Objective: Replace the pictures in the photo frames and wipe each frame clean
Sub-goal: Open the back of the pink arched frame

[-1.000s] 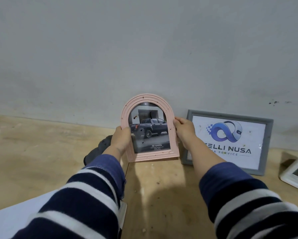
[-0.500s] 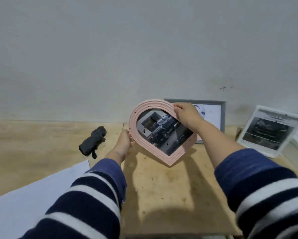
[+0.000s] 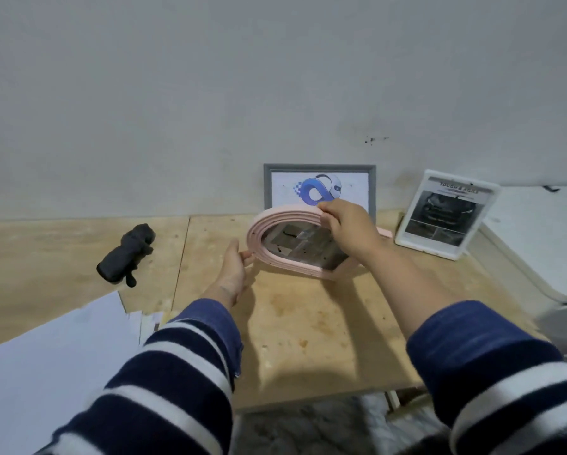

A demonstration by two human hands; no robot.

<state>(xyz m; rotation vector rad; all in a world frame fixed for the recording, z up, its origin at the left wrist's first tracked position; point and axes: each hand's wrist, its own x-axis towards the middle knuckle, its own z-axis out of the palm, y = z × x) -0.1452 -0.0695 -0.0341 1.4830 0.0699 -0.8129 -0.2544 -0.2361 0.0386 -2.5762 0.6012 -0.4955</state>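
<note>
Pink arched frame (image 3: 275,254) held tilted over the plywood table (image 3: 308,339), arch end to the person's left, glass side facing roughly up and toward the person, picture inside blurred. Right hand (image 3: 349,229) clamped on the frame's far top edge, fingers curled over the rim. Left hand (image 3: 233,274) at the arch end, fingertips touching the rim, fingers mostly straight, not wrapped round it. Grey frame (image 3: 267,185) with a blue logo print leans on the wall just behind. White frame (image 3: 446,215) with a dark car picture leans to the right, near the wall. Black cloth (image 3: 124,254) lies bunched well to the left. White paper sheets (image 3: 45,366) at lower left.
</note>
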